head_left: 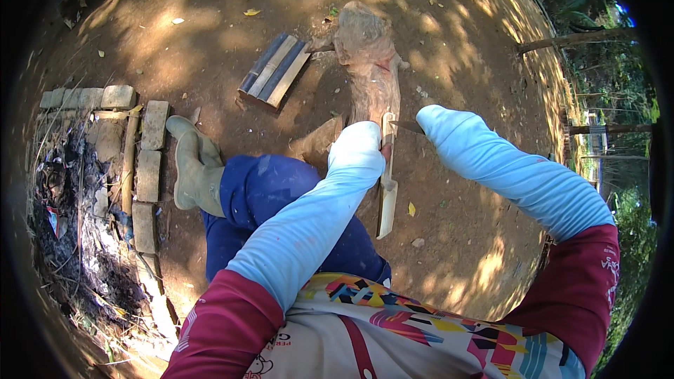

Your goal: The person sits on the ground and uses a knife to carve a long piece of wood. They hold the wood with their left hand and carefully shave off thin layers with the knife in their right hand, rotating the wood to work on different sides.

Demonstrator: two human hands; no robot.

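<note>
My left hand [359,144], mostly hidden under a light blue sleeve, is closed around a split bamboo piece [387,210]. That piece is pale, long and narrow, with a step cut partway along it. Its far end rests against a thick, worn log [373,91] on the ground. On the other side, my right hand [441,121], also covered by a blue sleeve, holds a knife [406,126]. The handle is hidden, and the dark pointed blade reaches left to the bamboo near its far end.
Left of the log lies a block of dark and pale slats [275,70]. Bricks [149,175] border a fire pit [70,231] with ash and charred bits at the far left. My rubber boots [193,165] are beside it. Posts [583,41] and greenery stand at right.
</note>
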